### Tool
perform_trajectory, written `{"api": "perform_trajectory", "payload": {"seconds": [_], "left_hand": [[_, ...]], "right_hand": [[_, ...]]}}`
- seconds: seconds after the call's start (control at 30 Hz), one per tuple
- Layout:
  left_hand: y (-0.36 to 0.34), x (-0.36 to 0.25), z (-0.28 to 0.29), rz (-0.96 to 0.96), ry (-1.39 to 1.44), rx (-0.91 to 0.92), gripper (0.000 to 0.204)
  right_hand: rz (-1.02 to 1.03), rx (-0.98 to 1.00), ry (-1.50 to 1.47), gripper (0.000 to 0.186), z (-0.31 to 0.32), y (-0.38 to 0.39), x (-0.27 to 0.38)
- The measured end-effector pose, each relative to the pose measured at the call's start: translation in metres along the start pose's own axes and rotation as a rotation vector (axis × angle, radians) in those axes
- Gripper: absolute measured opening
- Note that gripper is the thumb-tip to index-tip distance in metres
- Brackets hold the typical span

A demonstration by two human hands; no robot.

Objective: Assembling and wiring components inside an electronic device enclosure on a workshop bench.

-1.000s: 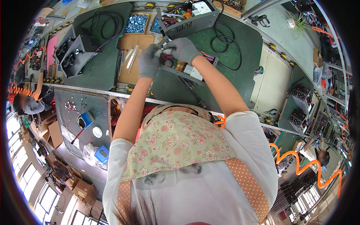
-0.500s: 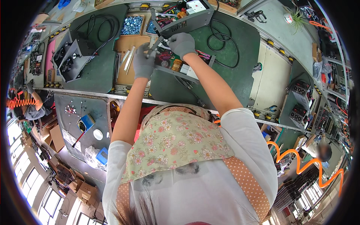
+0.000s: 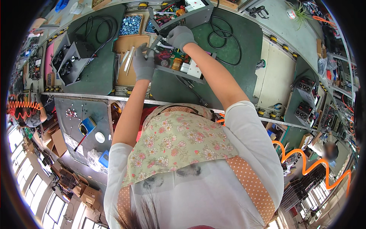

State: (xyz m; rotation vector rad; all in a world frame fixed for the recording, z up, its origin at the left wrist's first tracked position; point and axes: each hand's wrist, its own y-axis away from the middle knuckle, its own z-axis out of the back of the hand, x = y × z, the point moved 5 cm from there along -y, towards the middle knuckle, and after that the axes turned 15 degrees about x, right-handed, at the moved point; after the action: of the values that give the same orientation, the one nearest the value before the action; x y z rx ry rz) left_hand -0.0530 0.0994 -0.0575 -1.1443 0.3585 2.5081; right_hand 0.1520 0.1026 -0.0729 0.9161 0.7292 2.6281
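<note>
Both my hands wear grey gloves. My left hand (image 3: 144,65) is at the left end of an opened metal electronics chassis (image 3: 192,78), fingers apart beside a short grey piece (image 3: 154,46). My right hand (image 3: 180,37) is over the chassis's upper left part, fingers curled round something small that I cannot make out. Inside the chassis are a copper coil (image 3: 176,63), a green board, wires and white blocks. Just behind it stands a second chassis (image 3: 162,23) with components showing. White strips (image 3: 129,59) lie in a brown tray (image 3: 122,78) to the left.
Green work boards (image 3: 240,84) sit on a roller line. A bin of blue fasteners (image 3: 130,25), another chassis (image 3: 72,57) and coiled black cables (image 3: 228,34) surround my hands. A side table (image 3: 68,103) is lower left. An orange hose (image 3: 312,164) hangs right; co-workers are at both sides.
My right hand has moved upward, toward the rear chassis. My left hand's fingers have loosened from the grey piece and spread. The co-worker on the left has shifted slightly.
</note>
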Motion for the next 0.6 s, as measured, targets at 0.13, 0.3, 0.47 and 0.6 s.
{"api": "perform_trajectory", "payload": {"seconds": [0.13, 0.3, 0.47, 0.6], "left_hand": [[0.002, -0.003, 0.000, -0.030, -0.035, -0.044, 0.036], [0.003, -0.006, 0.000, -0.008, 0.015, -0.038, 0.036], [0.001, -0.001, -0.001, -0.028, -0.017, -0.054, 0.039], [0.001, -0.004, -0.002, -0.008, -0.005, -0.028, 0.036]], "right_hand": [[0.024, 0.017, -0.110, 0.021, 0.000, -0.005, -0.004], [-0.006, 0.006, 0.080, 0.021, 0.000, -0.005, 0.007], [-0.003, -0.049, -0.049, 0.020, -0.009, 0.001, 0.001], [0.016, -0.085, 0.026, 0.022, -0.010, 0.001, 0.001]]}}
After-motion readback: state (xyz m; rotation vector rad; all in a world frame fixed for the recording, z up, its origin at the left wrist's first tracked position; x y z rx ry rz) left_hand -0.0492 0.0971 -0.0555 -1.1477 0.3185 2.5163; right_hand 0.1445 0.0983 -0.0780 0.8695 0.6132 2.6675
